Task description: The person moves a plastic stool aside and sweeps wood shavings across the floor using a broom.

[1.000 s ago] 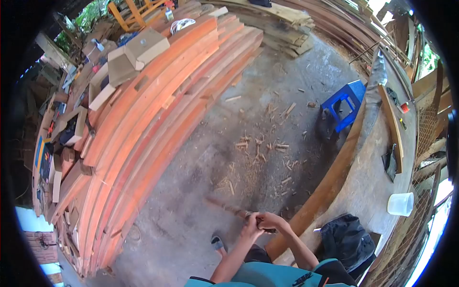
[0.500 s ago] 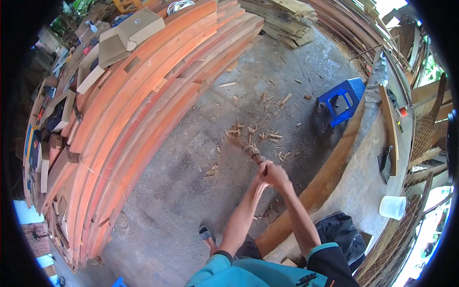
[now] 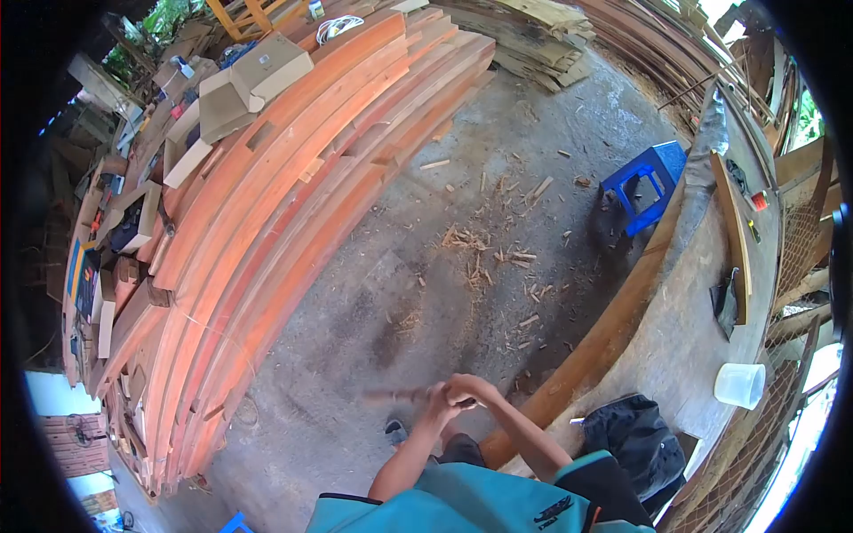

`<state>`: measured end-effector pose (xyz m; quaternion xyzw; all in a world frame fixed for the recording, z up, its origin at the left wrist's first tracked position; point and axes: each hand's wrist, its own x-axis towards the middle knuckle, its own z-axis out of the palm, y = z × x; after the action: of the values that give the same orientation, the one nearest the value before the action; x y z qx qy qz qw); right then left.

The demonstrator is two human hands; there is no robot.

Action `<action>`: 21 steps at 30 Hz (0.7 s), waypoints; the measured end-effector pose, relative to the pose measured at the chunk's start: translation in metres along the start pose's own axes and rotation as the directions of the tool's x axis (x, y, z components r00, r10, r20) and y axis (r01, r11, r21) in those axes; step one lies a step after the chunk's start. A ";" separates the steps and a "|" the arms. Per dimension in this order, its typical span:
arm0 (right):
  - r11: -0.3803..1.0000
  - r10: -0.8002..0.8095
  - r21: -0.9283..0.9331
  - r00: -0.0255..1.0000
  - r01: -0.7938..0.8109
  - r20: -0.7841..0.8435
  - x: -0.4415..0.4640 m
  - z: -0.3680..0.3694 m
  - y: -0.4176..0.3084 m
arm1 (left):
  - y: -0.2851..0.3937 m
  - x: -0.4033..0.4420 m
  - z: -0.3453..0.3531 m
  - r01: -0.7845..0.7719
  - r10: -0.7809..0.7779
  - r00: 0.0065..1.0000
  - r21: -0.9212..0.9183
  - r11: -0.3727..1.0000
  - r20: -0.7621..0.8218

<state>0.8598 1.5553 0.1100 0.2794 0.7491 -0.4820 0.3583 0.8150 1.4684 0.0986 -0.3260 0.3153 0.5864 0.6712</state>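
Both of my hands are closed, one by the other, round the end of a brown broom (image 3: 395,393). The broom points left, low over the concrete floor, and motion smears it so its far end is unclear. My left hand (image 3: 439,405) is on the side nearer the blurred part. My right hand (image 3: 473,390) grips beside it, at the handle's end. Beyond them, wood chips and shavings (image 3: 466,238) lie scattered and in small heaps on the floor (image 3: 338,338).
Long stacked reddish boards (image 3: 293,169) fill the left side, with open cardboard boxes (image 3: 227,102) on top. A blue plastic stool (image 3: 646,186) stands to the right. Along the right runs a workbench (image 3: 653,355) bearing a translucent tub (image 3: 739,385) and a dark cloth bag (image 3: 633,437).
My hands have drawn back toward my body and slightly left. The broom has swung from pointing forward at the chips to pointing left.
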 end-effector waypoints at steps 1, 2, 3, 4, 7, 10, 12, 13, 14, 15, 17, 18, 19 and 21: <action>1.000 -0.008 -0.030 1.000 0.008 0.019 0.025 0.015 0.010 | 0.006 0.004 -0.009 0.016 -0.017 1.000 0.037 0.999 0.018; 0.998 -0.016 -0.066 0.999 0.018 0.032 0.051 0.024 0.021 | 0.011 0.012 -0.011 0.018 -0.020 0.999 0.070 0.997 0.038; 0.994 -0.022 -0.104 0.999 0.027 0.044 0.066 0.023 0.026 | 0.013 0.021 -0.010 0.017 -0.023 0.998 0.094 0.995 0.064; 0.998 -0.023 -0.069 0.991 0.014 -0.134 0.060 0.017 0.027 | 0.013 0.029 -0.004 0.019 -0.029 0.996 0.113 0.993 0.084; 0.986 0.117 0.143 0.968 -0.087 -0.223 -0.025 -0.071 0.012 | 0.003 0.079 0.044 0.009 -0.032 0.987 0.143 0.990 0.159; 0.974 0.173 0.214 0.867 -0.079 -0.467 -0.033 -0.103 0.017 | 0.013 0.129 0.101 0.018 -0.076 0.972 0.251 0.968 0.223; 0.962 0.222 0.270 0.683 -0.038 -0.696 0.019 -0.099 0.052 | 0.039 0.158 0.117 0.056 -0.200 0.951 0.503 0.862 0.236; 0.960 0.233 0.280 0.569 -0.006 -0.788 0.028 -0.099 0.058 | 0.052 0.171 0.120 0.055 -0.249 0.939 0.612 0.789 0.237; 0.972 0.200 0.234 0.476 0.013 -0.857 0.029 -0.094 0.047 | 0.062 0.177 0.120 0.145 -0.298 0.944 0.628 0.765 0.144; 0.935 0.258 0.344 0.508 0.082 -0.822 0.020 -0.102 0.028 | 0.073 0.168 0.127 0.045 -0.196 0.969 0.668 0.743 0.153; 0.804 0.359 0.563 0.600 0.190 -0.715 -0.004 -0.103 -0.002 | 0.086 0.145 0.127 -0.127 0.005 0.986 0.730 0.671 0.167; 0.755 0.333 0.556 0.526 0.348 -0.782 0.005 -0.091 -0.002 | 0.094 0.133 0.121 -0.048 -0.113 0.978 0.718 0.694 0.174; 0.659 0.340 0.608 0.546 0.443 -0.766 0.012 -0.078 -0.004 | 0.100 0.115 0.108 0.026 -0.164 0.977 0.697 0.717 0.133; 0.424 0.338 0.676 0.587 0.602 -0.736 0.023 -0.061 -0.017 | 0.106 0.082 0.092 0.066 -0.223 0.964 0.681 0.729 0.146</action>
<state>0.8165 1.6069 0.1171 0.5353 0.4676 -0.6501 -0.2685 0.7234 1.6014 0.0793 -0.0202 0.4031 0.4113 0.8172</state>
